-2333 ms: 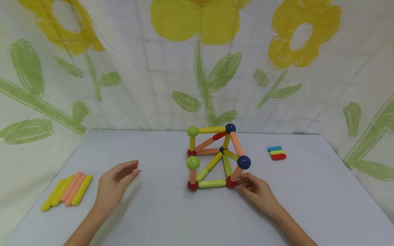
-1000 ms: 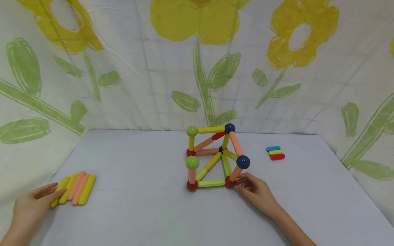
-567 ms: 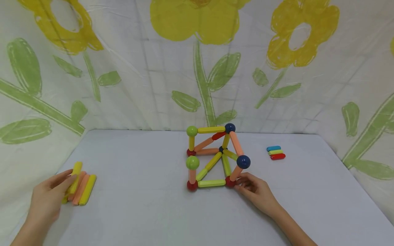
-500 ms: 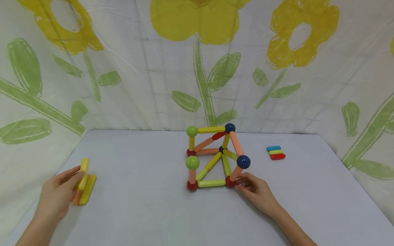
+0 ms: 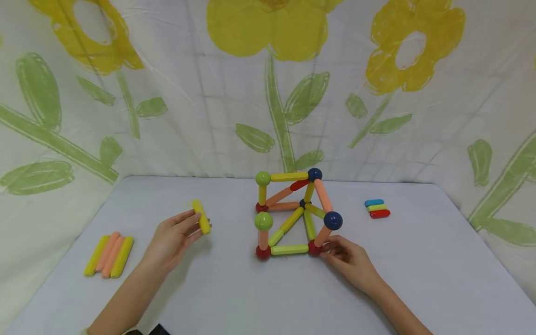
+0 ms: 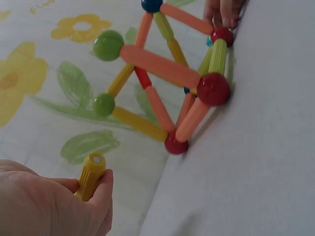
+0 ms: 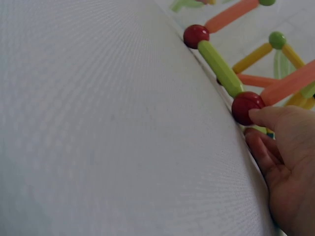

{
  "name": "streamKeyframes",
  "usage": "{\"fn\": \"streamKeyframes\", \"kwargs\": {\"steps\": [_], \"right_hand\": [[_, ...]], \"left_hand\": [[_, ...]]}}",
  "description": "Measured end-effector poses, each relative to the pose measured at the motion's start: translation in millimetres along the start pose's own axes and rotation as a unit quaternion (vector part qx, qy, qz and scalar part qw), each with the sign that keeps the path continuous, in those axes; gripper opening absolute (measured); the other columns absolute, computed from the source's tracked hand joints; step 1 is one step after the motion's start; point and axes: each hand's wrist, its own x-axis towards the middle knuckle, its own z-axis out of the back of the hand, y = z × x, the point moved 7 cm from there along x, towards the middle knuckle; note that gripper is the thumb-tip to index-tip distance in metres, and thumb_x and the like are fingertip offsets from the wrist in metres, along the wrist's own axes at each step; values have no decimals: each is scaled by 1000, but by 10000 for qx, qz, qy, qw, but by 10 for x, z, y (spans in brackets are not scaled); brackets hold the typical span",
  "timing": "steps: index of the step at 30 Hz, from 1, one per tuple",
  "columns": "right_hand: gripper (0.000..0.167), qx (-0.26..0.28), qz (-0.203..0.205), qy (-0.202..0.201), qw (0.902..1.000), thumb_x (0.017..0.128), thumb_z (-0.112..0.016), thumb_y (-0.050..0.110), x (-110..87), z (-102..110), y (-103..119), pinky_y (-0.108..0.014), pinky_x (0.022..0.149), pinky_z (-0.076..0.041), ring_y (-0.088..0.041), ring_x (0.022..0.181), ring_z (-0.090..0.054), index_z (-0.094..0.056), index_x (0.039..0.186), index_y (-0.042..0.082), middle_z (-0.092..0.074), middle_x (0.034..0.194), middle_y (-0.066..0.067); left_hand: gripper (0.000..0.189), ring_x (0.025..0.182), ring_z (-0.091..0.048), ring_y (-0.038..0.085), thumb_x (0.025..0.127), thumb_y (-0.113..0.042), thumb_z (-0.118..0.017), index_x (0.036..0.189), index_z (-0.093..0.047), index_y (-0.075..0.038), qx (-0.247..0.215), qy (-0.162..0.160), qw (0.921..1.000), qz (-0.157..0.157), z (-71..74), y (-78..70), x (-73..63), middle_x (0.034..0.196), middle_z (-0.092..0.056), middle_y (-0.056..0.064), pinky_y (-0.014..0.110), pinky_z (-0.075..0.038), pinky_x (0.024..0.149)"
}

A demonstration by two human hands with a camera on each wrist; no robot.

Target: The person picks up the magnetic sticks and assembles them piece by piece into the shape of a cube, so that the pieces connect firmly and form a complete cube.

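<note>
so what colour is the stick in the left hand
The stick in the left hand is yellow; it shows best in the head view.

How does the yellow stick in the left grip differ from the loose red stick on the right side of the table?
The yellow stick is pinched in the left grip, off the table; the red stick lies on it. The yellow stick looks longer; the red stick, shorter. The yellow stick is tilted, the red stick flat. Both are separate from the ball-and-stick frame.
</note>
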Motion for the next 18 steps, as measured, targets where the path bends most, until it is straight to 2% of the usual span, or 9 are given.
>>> {"fn": "streamKeyframes", "kwargs": {"steps": [3,7,12,15,18], "right_hand": [[29,29,-50,16,10000,98,-75,9,2,7,3,-20,77,-58,-8,89,-63,-69,126,8,-74,111,-6],[30,36,-128,45,9999,98,-75,9,5,3,1,-20,77,-58,-9,89,-63,-69,127,9,-74,111,-6],[30,-2,-178,40,9998,98,-76,9,8,-1,-4,-20,78,-58,-8,89,-63,-69,127,9,-74,111,-5],[30,16,-210,34,9998,98,-76,10,7,2,-1,-19,79,-58,-9,90,-63,-69,127,9,-74,111,-5],[31,40,-223,36,9997,98,-76,9,4,6,5,-19,79,-58,-9,91,-63,-69,127,9,-74,112,-5]], "left_hand": [[61,104,-68,4,112,-11,-51,161,-22,12,-243,108,9996,17,-320,20,54,145,-49,18,20,-56,97],[57,105,-67,7,113,-10,-49,160,-26,13,-522,215,9984,94,-645,38,109,147,-45,22,20,-57,96],[57,121,-60,18,112,-10,-50,160,-28,12,-728,261,9968,201,-912,48,149,148,-45,22,22,-56,97],[58,135,-53,27,112,-10,-52,160,-28,12,-894,285,9952,262,-1026,53,168,154,-43,23,25,-55,101],[57,140,-49,31,111,-8,-52,159,-30,12,-1068,314,9934,289,-1114,51,189,158,-42,25,28,-53,103]]}}
